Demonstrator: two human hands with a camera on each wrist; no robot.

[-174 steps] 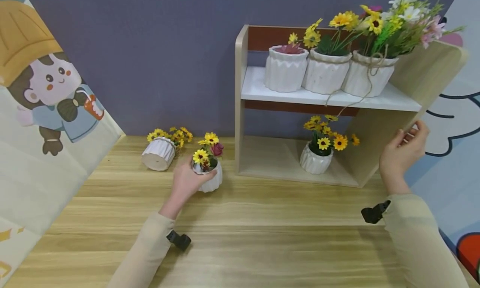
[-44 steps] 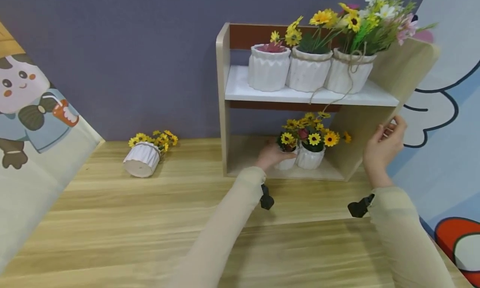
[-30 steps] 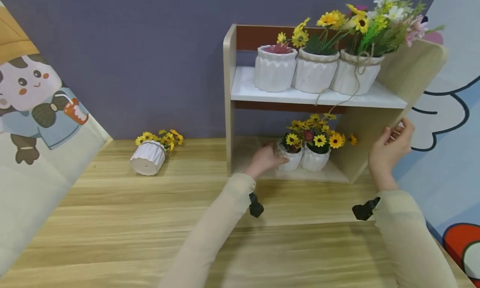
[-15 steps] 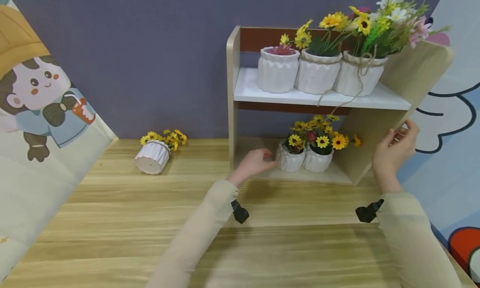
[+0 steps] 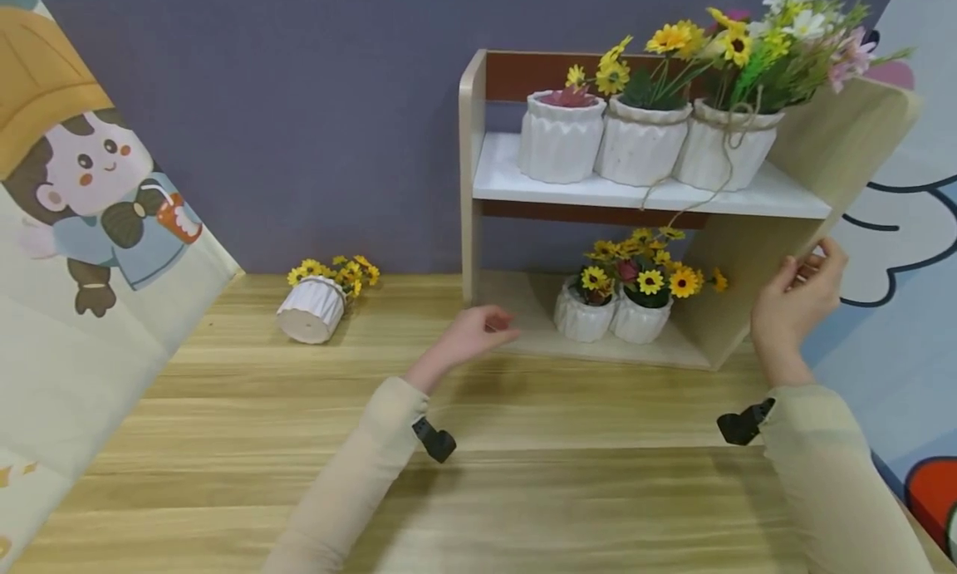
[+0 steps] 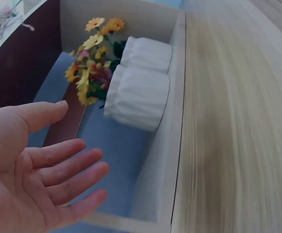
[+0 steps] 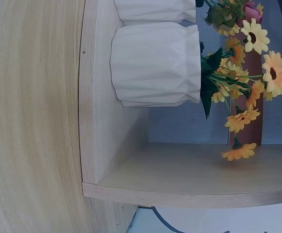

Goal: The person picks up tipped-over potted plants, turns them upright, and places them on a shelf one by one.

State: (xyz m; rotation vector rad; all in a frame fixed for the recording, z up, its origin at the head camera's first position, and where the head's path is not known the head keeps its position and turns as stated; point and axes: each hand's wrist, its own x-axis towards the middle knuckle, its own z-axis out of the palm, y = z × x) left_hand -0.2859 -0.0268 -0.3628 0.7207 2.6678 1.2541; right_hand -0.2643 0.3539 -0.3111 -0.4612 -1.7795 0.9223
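My left hand (image 5: 489,325) hovers open and empty over the table, just left of the wooden shelf's (image 5: 777,196) lower compartment. In the left wrist view the left hand's palm (image 6: 29,170) faces up, with straight fingers. Two small white ribbed pots of yellow flowers stand side by side in that compartment: the left pot (image 5: 582,315) (image 6: 138,97) and the right pot (image 5: 641,318) (image 6: 148,53) (image 7: 155,63). My right hand (image 5: 809,268) grips the front edge of the shelf's right side panel (image 7: 194,174).
Another white pot (image 5: 312,308) lies tipped on its side on the wooden table (image 5: 523,491), far left near the wall. Three larger white flower pots (image 5: 643,140) fill the upper shelf. Cartoon-printed panels stand at the left (image 5: 82,225) and right edges.
My left hand carried a small pot from the table into the lower compartment, set it beside the other pot, let go and drew back leftward. My right hand stayed on the side panel.
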